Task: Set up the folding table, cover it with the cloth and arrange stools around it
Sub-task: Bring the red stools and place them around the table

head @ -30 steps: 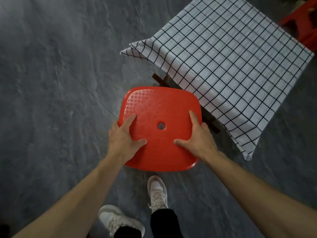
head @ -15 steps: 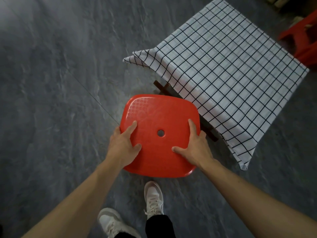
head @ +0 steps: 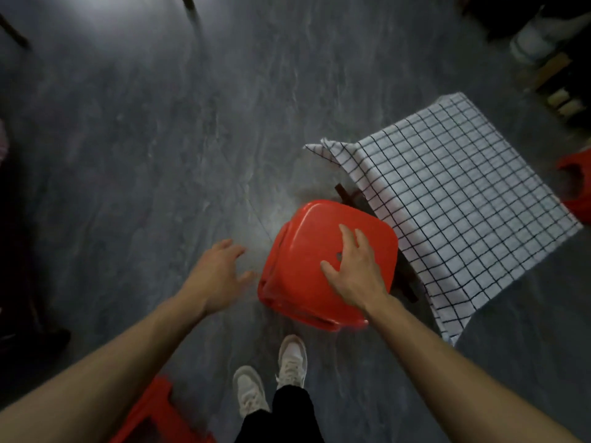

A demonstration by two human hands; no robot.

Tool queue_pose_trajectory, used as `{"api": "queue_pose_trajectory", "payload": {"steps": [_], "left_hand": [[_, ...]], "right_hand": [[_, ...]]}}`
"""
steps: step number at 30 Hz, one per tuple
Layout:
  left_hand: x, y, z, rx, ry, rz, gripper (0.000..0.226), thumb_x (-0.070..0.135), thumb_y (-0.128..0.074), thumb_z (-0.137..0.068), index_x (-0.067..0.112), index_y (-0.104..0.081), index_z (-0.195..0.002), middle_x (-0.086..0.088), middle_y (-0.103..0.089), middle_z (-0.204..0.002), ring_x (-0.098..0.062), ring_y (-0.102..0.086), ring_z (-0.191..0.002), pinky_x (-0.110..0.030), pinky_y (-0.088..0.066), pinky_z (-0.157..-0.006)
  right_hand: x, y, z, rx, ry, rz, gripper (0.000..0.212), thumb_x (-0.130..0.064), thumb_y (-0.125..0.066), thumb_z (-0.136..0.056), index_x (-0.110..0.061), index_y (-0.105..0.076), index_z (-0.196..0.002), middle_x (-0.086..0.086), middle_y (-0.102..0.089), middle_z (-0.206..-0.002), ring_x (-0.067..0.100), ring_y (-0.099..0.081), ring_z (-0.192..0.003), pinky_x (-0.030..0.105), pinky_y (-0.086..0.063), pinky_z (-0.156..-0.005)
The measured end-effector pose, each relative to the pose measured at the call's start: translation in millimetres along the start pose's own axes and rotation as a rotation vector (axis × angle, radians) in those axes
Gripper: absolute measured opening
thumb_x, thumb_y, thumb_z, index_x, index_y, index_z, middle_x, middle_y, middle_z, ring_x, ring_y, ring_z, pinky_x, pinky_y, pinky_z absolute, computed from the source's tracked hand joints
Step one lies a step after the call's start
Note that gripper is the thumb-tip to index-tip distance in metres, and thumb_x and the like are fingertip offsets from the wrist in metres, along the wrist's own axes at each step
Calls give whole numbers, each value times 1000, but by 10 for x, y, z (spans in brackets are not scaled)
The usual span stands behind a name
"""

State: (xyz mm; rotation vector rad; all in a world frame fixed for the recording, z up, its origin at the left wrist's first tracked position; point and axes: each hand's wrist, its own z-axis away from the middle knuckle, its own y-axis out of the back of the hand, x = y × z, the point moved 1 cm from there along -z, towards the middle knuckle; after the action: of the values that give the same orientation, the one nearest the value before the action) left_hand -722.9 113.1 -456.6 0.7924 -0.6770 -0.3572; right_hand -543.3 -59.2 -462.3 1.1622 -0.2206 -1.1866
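Note:
A red plastic stool (head: 303, 270) stands on the grey floor against the near left side of the folding table, whose top is covered by a white cloth with a black grid (head: 463, 203). A dark table foot (head: 345, 195) pokes out beneath the cloth. My right hand (head: 355, 270) lies flat over the stool's seat with fingers spread, not gripping. My left hand (head: 220, 270) hovers to the left of the stool over the floor, fingers apart and empty.
A second red stool (head: 575, 190) stands at the table's far right side. Another red stool (head: 156, 414) is at the bottom left by my feet (head: 271, 382). Boxes and clutter (head: 543, 59) fill the top right; dark furniture legs show top left.
My left hand has let go of the stool and moved left. My right hand has loosened its hold and lies on the seat. The view has swung left, so table and stool appear further right.

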Motion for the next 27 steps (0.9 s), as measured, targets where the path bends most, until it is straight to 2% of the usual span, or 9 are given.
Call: {"api": "queue_pose_trajectory", "payload": {"steps": [3, 5, 8, 11, 21, 27], "left_hand": [[-73, 438, 430, 39, 13, -41, 64, 47, -61, -89, 16, -48, -143, -14, -36, -153, -29, -35, -141, -33, -29, -113], [-140, 681, 703, 90, 28, -41, 63, 46, -62, -89, 19, -46, -144, -12, -33, -155, -29, -33, -141, -35, -30, -115], [-266, 927, 1193, 173, 98, 32, 61, 45, -63, -88, 18, -49, -141, -12, -39, -152, -29, -37, -139, -38, -32, -115], [-355, 1002, 1757, 263, 172, 121, 57, 41, -64, -88, 13, -54, -136, -11, -50, -142, -26, -45, -132, -35, -34, -112], [-348, 408, 3710, 624, 624, 428, 53, 30, -72, -85, 11, -57, -133, -12, -58, -133, -27, -54, -124, -29, -37, -104], [-155, -124, 4735, 758, 890, 570, 53, 27, -73, -84, 12, -56, -132, -11, -62, -128, -26, -57, -120, -32, -41, -101]], "right_hand": [[-454, 264, 237, -1, 123, -6, 84, -42, -64, -90, -17, -18, -156, 15, -26, -158, 29, -23, -146, 46, -27, -118], [-762, 390, 439, -12, 212, 15, 79, -40, -65, -90, -13, -25, -153, 14, -33, -155, 28, -28, -144, 41, -25, -119], [-1185, 476, 778, -40, 353, 42, 69, -34, -69, -88, -9, -40, -145, 14, -43, -147, 27, -36, -138, 31, -22, -115], [-1491, 468, 1109, -98, 456, 89, 68, -33, -72, -85, -7, -46, -143, 15, -46, -145, 27, -39, -136, 26, -21, -113], [-2070, 342, 2061, -376, 821, 203, 73, -42, -67, -89, -18, -35, -149, 12, -34, -153, 28, -35, -140, 38, -31, -115], [-2085, 273, 2563, -491, 928, 304, 71, -40, -66, -91, -17, -34, -150, 11, -34, -154, 28, -36, -139, 39, -33, -113]]}}
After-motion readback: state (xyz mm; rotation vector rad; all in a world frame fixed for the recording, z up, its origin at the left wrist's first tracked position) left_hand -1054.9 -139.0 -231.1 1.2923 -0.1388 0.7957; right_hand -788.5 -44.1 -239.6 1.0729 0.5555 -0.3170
